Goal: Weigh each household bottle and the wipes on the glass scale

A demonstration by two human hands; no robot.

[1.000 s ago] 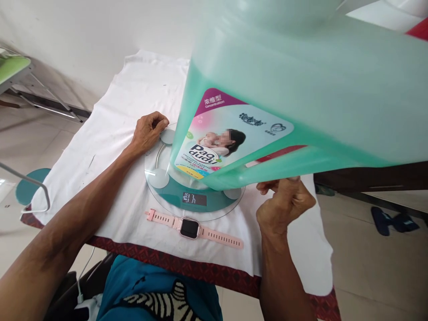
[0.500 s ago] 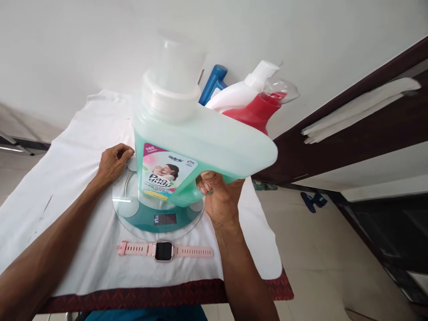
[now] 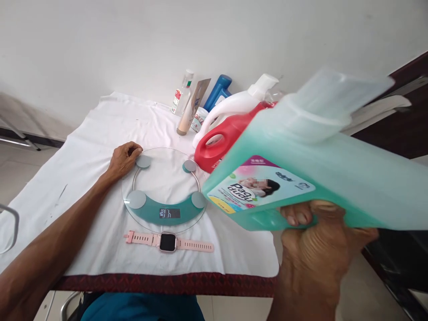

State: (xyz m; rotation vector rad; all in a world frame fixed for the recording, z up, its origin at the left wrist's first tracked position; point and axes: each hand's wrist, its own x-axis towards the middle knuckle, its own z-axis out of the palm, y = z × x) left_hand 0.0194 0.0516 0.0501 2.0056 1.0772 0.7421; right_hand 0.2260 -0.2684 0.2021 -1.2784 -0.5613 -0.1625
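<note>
The jug (image 3: pixel 321 178) has moved rightward from the scale (image 3: pixel 169 215) in right-hand fingers (image 3: pixel 297 215).

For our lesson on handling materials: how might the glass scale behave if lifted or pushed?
The scale is probably stiff, being a flat plate. Looking glassy, it may crack if dropped. Pushed, it could ruck up the creased white cloth beneath.

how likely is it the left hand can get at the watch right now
Likely yes: the watch lies uncovered on the cloth, and only the flat scale sits between it and the left hand.
</note>
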